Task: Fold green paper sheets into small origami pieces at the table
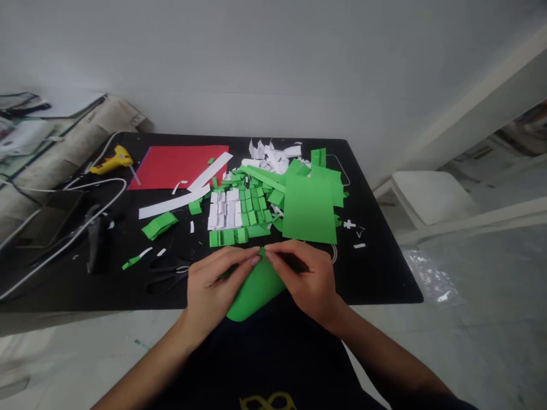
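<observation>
A curved sheet of green paper [256, 287] is held at the table's front edge, its lower part bending toward my body. My left hand [217, 282] pinches its upper edge between thumb and forefinger. Close beside it, my right hand [310, 279] pinches the same edge, fingertips almost touching those of the left. Just beyond my hands lie rows of folded white paper pieces [224, 209] and folded green paper pieces [255, 206]. A flat green paper square [310, 208] rests to their right. Black scissors [168, 274] lie left of my left hand, partly covered by it.
On the black table [376, 273] are a red sheet [175, 165], white strips [171, 204], a green paper stack [159, 225] and a white paper pile [273, 156]. A yellow glue gun [113, 161] and a white cable [115, 199] lie left. A white stool [431, 193] stands right.
</observation>
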`<state>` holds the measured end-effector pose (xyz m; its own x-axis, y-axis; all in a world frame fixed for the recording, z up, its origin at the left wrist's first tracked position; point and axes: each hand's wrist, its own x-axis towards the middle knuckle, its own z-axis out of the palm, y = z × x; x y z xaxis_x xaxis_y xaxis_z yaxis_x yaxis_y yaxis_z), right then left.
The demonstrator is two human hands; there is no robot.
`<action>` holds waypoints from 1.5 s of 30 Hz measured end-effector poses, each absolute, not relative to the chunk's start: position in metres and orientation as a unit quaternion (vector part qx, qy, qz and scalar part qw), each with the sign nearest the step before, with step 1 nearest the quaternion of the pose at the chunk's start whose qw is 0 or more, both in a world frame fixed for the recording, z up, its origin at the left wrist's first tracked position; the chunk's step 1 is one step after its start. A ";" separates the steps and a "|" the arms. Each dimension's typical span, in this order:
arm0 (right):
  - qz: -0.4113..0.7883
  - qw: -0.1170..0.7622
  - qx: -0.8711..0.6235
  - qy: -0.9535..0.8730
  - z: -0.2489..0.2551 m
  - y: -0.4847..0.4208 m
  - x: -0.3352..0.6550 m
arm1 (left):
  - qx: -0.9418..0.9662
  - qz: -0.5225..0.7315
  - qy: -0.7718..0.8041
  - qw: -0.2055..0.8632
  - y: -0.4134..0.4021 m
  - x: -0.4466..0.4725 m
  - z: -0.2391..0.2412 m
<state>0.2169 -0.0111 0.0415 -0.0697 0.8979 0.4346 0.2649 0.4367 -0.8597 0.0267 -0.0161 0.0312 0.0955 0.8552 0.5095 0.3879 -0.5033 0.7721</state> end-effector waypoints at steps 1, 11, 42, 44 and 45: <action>0.305 0.523 -0.437 -0.665 0.042 -0.011 0.217 | 0.695 0.505 0.451 0.242 -0.016 0.026 0.032; 0.328 0.514 -0.434 -0.664 0.042 -0.010 0.217 | 0.663 0.442 0.496 0.344 -0.006 0.024 0.045; 0.493 0.479 -0.481 -0.545 0.031 -0.005 0.241 | 0.554 0.527 0.566 0.308 0.000 0.015 0.035; 0.506 0.461 -0.475 -0.553 0.031 -0.005 0.245 | 0.561 0.527 0.563 0.301 0.000 0.013 0.035; 0.516 0.449 -0.470 -0.558 0.031 -0.005 0.247 | 0.569 0.522 0.560 0.300 0.000 0.011 0.035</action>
